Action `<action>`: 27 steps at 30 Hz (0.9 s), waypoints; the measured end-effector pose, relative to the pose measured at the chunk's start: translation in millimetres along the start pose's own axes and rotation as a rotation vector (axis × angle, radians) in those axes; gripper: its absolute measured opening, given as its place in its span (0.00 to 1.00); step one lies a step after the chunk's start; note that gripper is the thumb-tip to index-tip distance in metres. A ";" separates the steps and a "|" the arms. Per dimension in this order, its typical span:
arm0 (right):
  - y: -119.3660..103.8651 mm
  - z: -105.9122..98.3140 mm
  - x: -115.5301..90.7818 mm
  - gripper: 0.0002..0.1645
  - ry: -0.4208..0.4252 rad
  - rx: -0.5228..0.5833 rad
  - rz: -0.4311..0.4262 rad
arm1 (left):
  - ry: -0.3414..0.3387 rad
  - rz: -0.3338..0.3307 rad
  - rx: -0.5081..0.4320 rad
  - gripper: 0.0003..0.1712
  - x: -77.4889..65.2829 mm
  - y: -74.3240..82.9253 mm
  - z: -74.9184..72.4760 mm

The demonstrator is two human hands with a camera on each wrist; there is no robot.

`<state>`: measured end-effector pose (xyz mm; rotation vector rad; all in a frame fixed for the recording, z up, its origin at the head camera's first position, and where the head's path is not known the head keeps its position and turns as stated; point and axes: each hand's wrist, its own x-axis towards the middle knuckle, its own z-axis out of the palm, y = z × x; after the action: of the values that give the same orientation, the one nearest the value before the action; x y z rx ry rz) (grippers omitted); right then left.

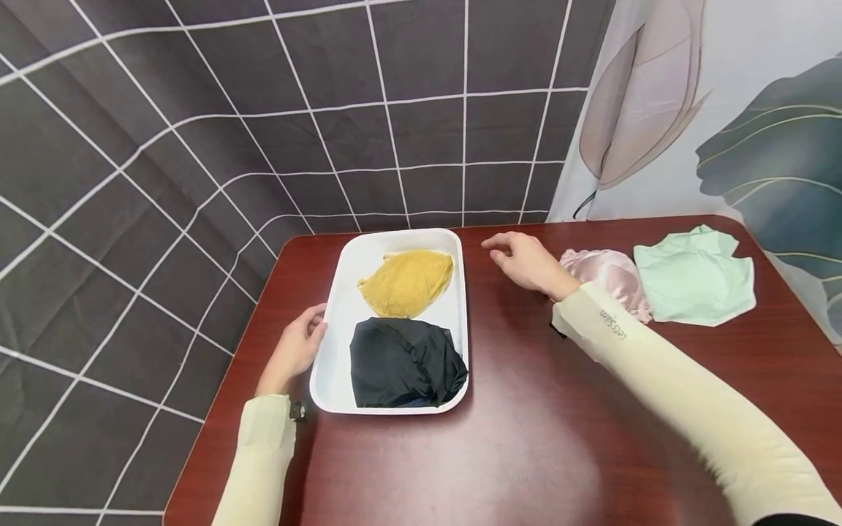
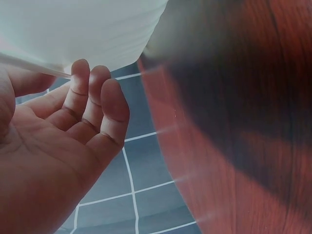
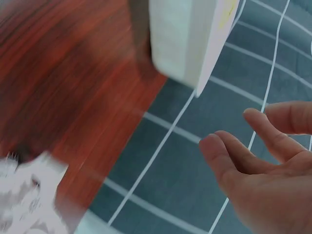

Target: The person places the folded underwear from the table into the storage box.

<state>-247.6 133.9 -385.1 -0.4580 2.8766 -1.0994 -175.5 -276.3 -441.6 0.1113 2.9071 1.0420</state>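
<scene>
A white rectangular tray (image 1: 329,380) stands on the table. My left hand (image 1: 299,347) is at its left side, the thumb over the rim and fingertips against the outer wall in the left wrist view. In the tray's far half lies a crumpled yellow cloth (image 1: 411,283). A folded black cloth (image 1: 401,361) covers much of the near half and reaches the right rim. My right hand (image 1: 526,263) hovers right of the tray, fingers loosely bent and nothing in them. Behind its wrist, a shiny pink cloth (image 1: 608,270) with a gathered edge is partly hidden by the sleeve.
A pale green cloth (image 1: 697,277) lies beside the pink one on the right of the red-brown wooden table (image 1: 526,438). Beyond the table's far edge hangs a dark grey curtain (image 1: 421,139) with a white grid; a light patterned curtain (image 1: 723,88) hangs at right.
</scene>
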 end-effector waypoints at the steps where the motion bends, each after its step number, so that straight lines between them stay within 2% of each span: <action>1: 4.5 -3.5 -2.0 0.19 0.007 -0.006 0.006 | 0.000 0.000 0.000 0.23 -0.1 -0.8 0.2; 8: 44.7 -34.7 -20.3 0.19 0.036 -0.063 0.010 | -0.003 0.015 -0.001 0.23 2.2 -3.1 1.1; 15: 78.8 -68.7 -39.5 0.17 0.085 -0.079 0.107 | 0.000 0.027 -0.021 0.23 2.6 -0.8 0.8; 22: 105.0 -75.7 -50.6 0.20 0.050 -0.101 0.155 | 0.017 0.025 -0.037 0.22 1.3 -3.0 1.1; 27: 119.1 -77.6 -57.9 0.24 -0.032 -0.140 0.182 | 0.007 0.023 -0.039 0.23 2.5 -3.9 -0.1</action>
<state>-233.5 284.7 -409.6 -0.2090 2.9090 -0.8602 -178.2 -279.2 -444.0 0.1402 2.8963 1.1041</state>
